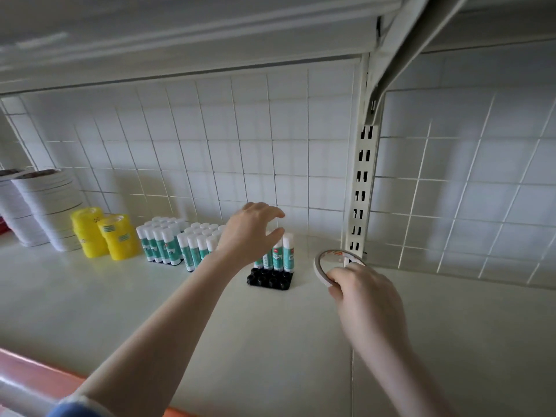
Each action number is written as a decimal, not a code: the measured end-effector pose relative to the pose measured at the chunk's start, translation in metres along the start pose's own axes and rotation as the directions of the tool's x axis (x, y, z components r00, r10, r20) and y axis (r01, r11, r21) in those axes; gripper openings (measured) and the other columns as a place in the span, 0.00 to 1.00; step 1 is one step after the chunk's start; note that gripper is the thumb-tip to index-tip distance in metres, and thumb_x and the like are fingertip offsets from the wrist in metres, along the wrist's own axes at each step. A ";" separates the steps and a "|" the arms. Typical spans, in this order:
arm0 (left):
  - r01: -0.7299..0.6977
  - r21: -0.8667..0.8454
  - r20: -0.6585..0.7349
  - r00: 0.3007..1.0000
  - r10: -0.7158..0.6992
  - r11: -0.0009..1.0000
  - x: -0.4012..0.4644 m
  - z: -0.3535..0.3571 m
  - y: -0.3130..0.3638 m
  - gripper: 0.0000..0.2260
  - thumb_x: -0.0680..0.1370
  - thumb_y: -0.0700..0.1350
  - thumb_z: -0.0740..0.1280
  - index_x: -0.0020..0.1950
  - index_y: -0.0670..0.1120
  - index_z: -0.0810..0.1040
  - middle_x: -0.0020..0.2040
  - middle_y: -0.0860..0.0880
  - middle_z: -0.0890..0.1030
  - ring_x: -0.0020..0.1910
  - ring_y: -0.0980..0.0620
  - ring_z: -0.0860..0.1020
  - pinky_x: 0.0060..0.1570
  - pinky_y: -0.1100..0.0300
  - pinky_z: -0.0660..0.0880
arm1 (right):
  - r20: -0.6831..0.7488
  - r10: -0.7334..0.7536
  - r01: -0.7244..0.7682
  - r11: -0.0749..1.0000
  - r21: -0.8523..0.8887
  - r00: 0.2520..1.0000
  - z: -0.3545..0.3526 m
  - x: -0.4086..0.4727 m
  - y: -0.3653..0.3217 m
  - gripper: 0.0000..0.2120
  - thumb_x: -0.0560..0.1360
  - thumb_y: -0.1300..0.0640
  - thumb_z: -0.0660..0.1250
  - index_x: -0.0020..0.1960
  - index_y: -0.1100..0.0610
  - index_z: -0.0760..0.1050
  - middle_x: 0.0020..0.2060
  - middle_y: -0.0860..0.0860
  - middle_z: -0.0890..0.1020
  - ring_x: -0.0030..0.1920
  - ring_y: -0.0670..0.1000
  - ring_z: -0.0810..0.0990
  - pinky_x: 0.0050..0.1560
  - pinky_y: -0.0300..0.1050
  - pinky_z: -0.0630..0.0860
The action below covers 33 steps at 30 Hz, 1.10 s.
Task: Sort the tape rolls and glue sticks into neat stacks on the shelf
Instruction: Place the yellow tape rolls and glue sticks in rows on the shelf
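Note:
My right hand is closed on a thin white tape roll, held on edge just above the shelf near the slotted upright. My left hand hovers with fingers spread above a black tray that holds a few upright glue sticks at its back; the front sockets show as dark holes. Two fuller blocks of white-and-teal glue sticks stand to the left. Further left are two yellow tape stacks and tall white tape stacks.
The cream shelf has an orange front edge. A wire grid backs it, and the slotted metal upright with its bracket stands at the right. Another shelf hangs close overhead.

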<state>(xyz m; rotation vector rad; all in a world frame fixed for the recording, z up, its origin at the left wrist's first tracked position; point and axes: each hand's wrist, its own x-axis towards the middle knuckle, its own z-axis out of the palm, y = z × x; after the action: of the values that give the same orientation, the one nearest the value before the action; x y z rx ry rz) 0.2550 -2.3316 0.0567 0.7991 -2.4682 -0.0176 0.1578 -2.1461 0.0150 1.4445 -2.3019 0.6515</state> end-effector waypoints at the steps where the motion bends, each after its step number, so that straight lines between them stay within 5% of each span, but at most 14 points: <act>1: 0.009 0.016 -0.069 0.998 -0.008 1.000 -0.005 -0.006 -0.003 0.13 0.77 0.48 0.65 0.60 0.48 0.77 0.57 0.50 0.78 0.58 0.49 0.72 0.50 0.57 0.69 | -0.010 -0.017 0.017 1.000 0.009 1.000 -0.001 0.001 -0.002 0.15 0.51 0.66 0.80 0.27 0.54 0.75 0.25 0.49 0.76 0.28 0.55 0.77 0.25 0.39 0.66; 5: 0.043 0.060 -0.329 0.944 -0.021 0.997 -0.038 -0.033 -0.027 0.10 0.73 0.44 0.67 0.52 0.43 0.81 0.49 0.46 0.82 0.50 0.42 0.78 0.47 0.52 0.73 | -0.082 -0.116 0.120 0.992 0.046 0.990 -0.005 0.012 -0.023 0.15 0.52 0.68 0.79 0.29 0.54 0.76 0.26 0.49 0.74 0.29 0.55 0.77 0.27 0.41 0.70; 8: 0.126 0.096 -0.388 0.918 -0.080 0.987 -0.068 -0.053 -0.058 0.09 0.71 0.44 0.68 0.49 0.43 0.82 0.46 0.46 0.82 0.47 0.42 0.78 0.44 0.53 0.73 | -0.127 -0.218 0.223 0.974 0.030 0.968 -0.007 0.026 -0.053 0.15 0.51 0.68 0.79 0.28 0.56 0.75 0.25 0.50 0.74 0.26 0.55 0.74 0.27 0.39 0.66; 15: 0.352 0.082 -0.390 0.872 -0.295 0.932 -0.139 -0.093 -0.158 0.12 0.69 0.48 0.65 0.48 0.46 0.82 0.46 0.47 0.82 0.47 0.41 0.78 0.44 0.51 0.76 | -0.147 -0.361 0.369 0.929 0.034 0.921 0.012 0.059 -0.151 0.16 0.53 0.68 0.78 0.29 0.55 0.73 0.24 0.50 0.73 0.27 0.57 0.75 0.26 0.41 0.65; 20: 0.408 0.069 -0.366 0.859 -0.358 0.910 -0.193 -0.127 -0.242 0.11 0.69 0.49 0.65 0.48 0.47 0.82 0.45 0.48 0.83 0.46 0.43 0.79 0.44 0.51 0.76 | -0.184 -0.380 0.402 0.909 0.105 0.906 0.039 0.078 -0.241 0.09 0.62 0.64 0.77 0.33 0.55 0.77 0.29 0.52 0.77 0.31 0.57 0.77 0.32 0.40 0.61; 24: 0.460 0.057 -0.351 0.840 -0.413 0.886 -0.227 -0.157 -0.313 0.07 0.72 0.44 0.71 0.49 0.47 0.82 0.47 0.49 0.83 0.48 0.44 0.79 0.46 0.51 0.74 | -0.130 -0.379 0.398 0.899 0.181 0.916 0.058 0.097 -0.311 0.04 0.72 0.60 0.69 0.39 0.57 0.80 0.35 0.54 0.78 0.38 0.59 0.77 0.35 0.47 0.67; 33: 0.514 -0.011 -0.322 0.810 -0.490 0.858 -0.259 -0.188 -0.418 0.10 0.75 0.46 0.67 0.55 0.48 0.80 0.54 0.51 0.81 0.55 0.50 0.76 0.54 0.56 0.71 | -0.143 -0.358 0.384 0.883 0.269 0.923 0.076 0.141 -0.434 0.04 0.73 0.58 0.68 0.45 0.54 0.82 0.39 0.54 0.80 0.44 0.59 0.77 0.40 0.49 0.71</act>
<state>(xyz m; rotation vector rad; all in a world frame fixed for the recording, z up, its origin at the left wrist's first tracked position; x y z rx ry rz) 0.7501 -2.5067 0.0184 1.3601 -1.9061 0.0118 0.4873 -2.4565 0.1097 1.8838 -1.8369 0.9424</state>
